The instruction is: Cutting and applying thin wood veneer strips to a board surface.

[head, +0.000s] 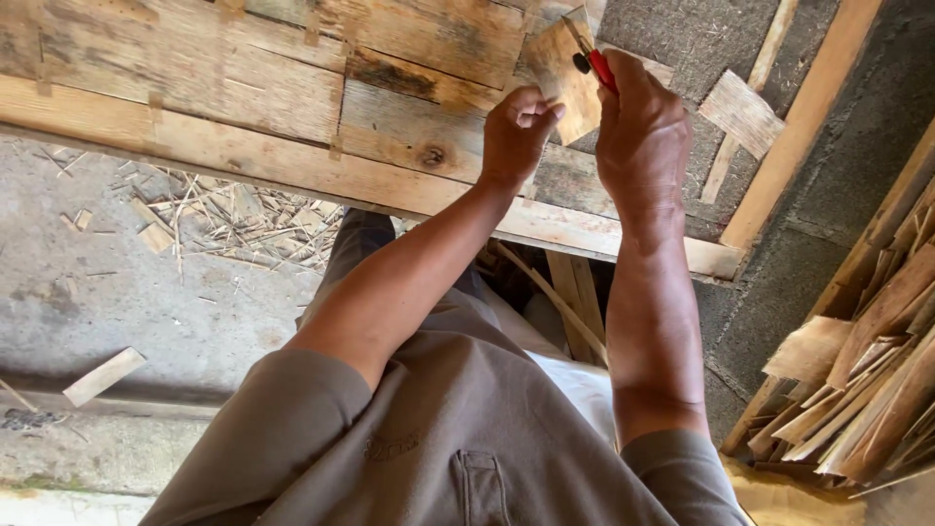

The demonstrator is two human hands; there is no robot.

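Observation:
My left hand (519, 127) pinches the lower edge of a small flat wooden piece (563, 73), holding it up over the bench. To its right, my right hand (643, 136) is closed around a red-handled tool (598, 66), whose dark tip rests against the face of the wooden piece. The tool's lower part is hidden inside my fist. Both hands are above a rough plank workbench (292, 107).
A pile of thin wooden offcuts (867, 380) leans at the right. A long slat (808, 117) and a small wood block (742, 112) lie at the upper right. Shavings and splinters (224, 219) litter the concrete floor at left, with a loose stick (103, 376).

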